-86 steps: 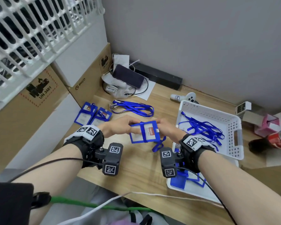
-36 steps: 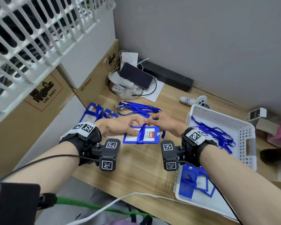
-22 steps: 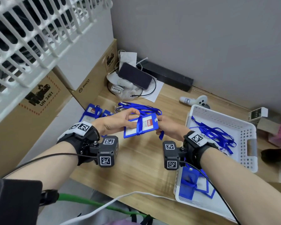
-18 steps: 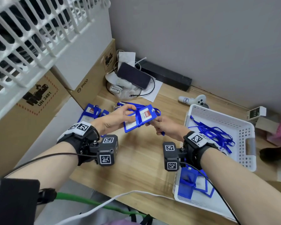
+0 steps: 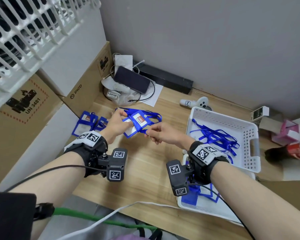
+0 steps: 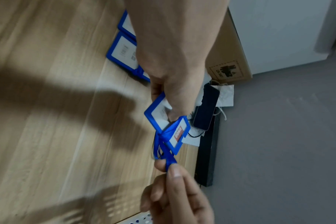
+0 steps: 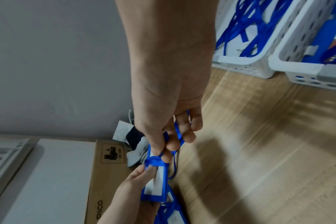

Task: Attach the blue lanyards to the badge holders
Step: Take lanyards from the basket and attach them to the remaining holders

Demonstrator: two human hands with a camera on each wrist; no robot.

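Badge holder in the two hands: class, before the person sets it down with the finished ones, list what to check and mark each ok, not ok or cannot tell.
1. Left hand grips the badge holder: ok.
2. Right hand pinches the blue lanyard: ok.
3. Lanyard wrapped across the holder's middle: ok.
4. Lanyard clipped through the holder's slot: cannot tell.
5. Finished badge holders lie on the table by the cardboard box: ok.
6. More lanyards wait in the white basket: ok.

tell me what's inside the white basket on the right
The white basket holds a loose tangle of blue lanyards. Its near end is covered by the right hand's wrist, so nothing can be made out there.
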